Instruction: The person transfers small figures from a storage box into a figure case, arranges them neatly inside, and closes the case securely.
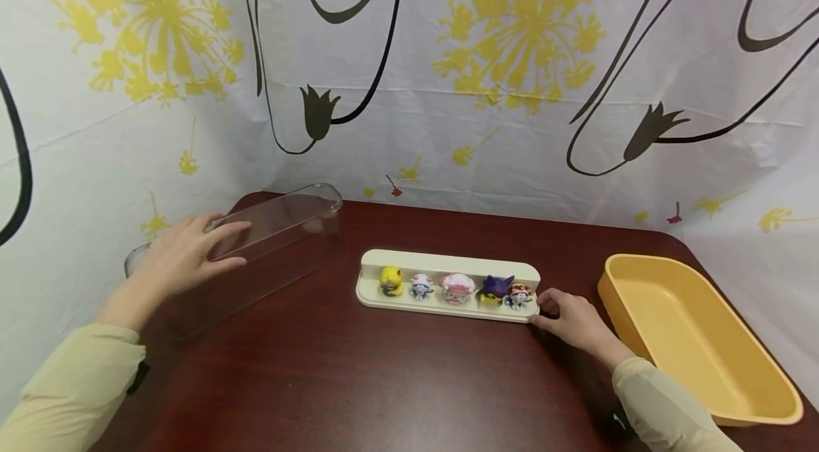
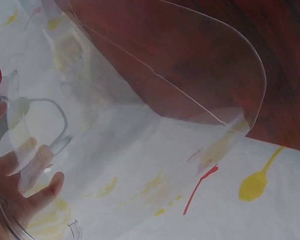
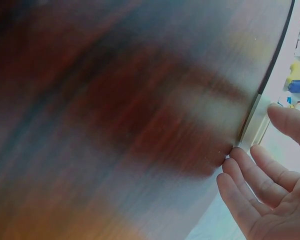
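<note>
My left hand [image 1: 185,253] lies over the left end of a clear plastic cover [image 1: 281,228], thumb and fingers spread apart. In the left wrist view its fingers [image 2: 52,187] show near and partly through the transparent plastic [image 2: 190,65]. A cream display base [image 1: 448,262] with a raised back step stands on the table. Along it sit several toy figures: a yellow one [image 1: 391,281], a small white one [image 1: 421,286], a pink-and-white one [image 1: 457,288], a purple one [image 1: 494,288]. My right hand [image 1: 572,317] pinches the base's right end, thumb at the front corner.
A yellow-orange tub [image 1: 687,338] stands at the table's right edge, close beside the right forearm. Under everything is a dark red-brown table [image 1: 384,381]. Patterned white cloth [image 1: 397,118] hangs around the back and sides.
</note>
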